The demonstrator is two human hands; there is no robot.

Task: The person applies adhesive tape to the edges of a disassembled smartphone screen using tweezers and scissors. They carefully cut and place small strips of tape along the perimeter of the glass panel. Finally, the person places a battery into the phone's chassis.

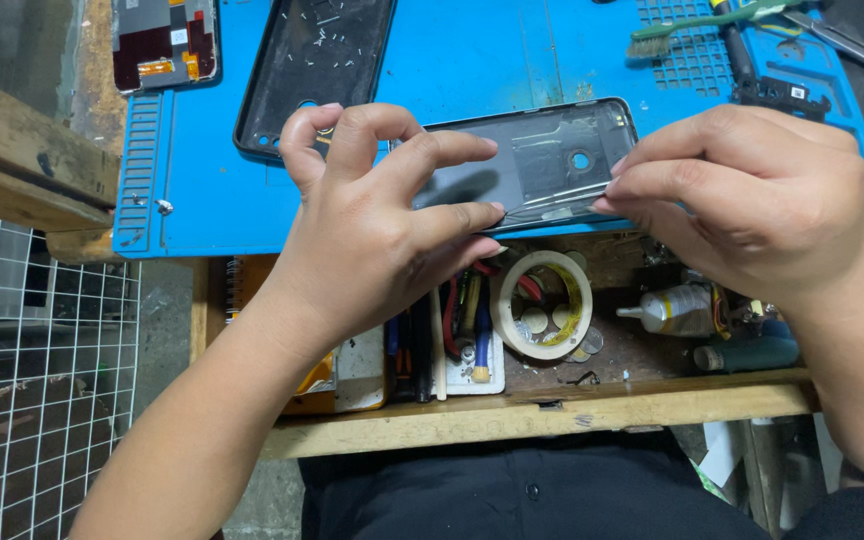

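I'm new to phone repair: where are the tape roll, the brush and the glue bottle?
Tape roll (549, 262), head view, upper rim.
Brush (649, 44), head view, bristle end.
Glue bottle (680, 310), head view, bottle's body.
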